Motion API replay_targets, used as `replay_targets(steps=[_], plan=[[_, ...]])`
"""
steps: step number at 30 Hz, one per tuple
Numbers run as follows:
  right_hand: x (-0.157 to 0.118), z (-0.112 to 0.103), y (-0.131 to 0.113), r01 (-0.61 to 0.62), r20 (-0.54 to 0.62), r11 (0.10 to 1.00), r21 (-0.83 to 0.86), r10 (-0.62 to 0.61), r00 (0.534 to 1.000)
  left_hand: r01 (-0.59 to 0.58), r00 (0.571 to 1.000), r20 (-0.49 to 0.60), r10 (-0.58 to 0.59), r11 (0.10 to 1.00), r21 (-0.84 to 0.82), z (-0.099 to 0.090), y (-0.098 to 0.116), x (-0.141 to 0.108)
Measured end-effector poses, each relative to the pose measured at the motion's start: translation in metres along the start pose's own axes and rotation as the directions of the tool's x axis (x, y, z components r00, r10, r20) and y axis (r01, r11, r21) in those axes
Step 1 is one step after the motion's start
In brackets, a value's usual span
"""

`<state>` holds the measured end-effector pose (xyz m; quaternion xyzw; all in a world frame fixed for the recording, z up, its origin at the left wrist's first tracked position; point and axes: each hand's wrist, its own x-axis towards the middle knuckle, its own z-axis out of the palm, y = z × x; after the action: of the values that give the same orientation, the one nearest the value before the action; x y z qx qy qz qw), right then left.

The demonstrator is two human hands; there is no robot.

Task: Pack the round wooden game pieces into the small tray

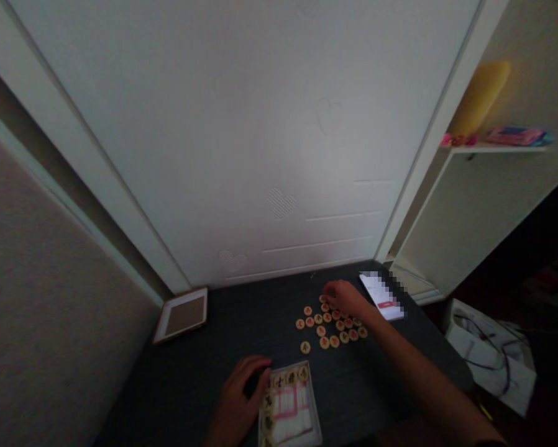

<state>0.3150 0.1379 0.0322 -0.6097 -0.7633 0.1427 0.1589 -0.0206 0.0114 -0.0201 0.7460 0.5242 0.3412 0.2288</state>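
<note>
My right hand (345, 298) reaches over a loose group of round wooden Chinese chess pieces (327, 317) with red or dark characters. Its fingers are pinched down on a piece (323, 299) at the far end of the group, partly covered by the fingertips. Near the front, my left hand (242, 394) is curled against the upper left corner of a shallow white box (315, 413), thumb and index finger at its rim. Inside the box, pieces with dark characters (291, 377) line the far and left sides, beside a white and pink printed surface.
A framed panel (184, 315) lies at the dark tabletop's (242, 323) back left. A white sheet or screen with a red mark (376, 292) lies right of the pieces. Behind rises a white panel with hearts (281, 203). A white box with cables (491, 354) stands lower right.
</note>
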Motion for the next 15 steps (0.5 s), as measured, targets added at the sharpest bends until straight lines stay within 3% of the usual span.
replay_targets(steps=[7,11,15], plan=[[0.024,0.011,-0.016,-0.103,0.184,0.986,-0.129,0.126,0.975,-0.011,0.997,-0.081,0.012,1.000,0.010,0.003,-0.010,-0.007],[0.030,0.016,-0.021,-0.156,0.211,0.973,-0.170,0.191,0.959,0.015,0.999,-0.035,-0.015,1.000,0.009,0.004,-0.010,-0.007],[0.035,0.018,-0.019,-0.147,0.206,0.975,-0.168,0.181,0.962,0.026,0.999,-0.029,-0.026,1.000,-0.004,0.004,-0.008,-0.005]])
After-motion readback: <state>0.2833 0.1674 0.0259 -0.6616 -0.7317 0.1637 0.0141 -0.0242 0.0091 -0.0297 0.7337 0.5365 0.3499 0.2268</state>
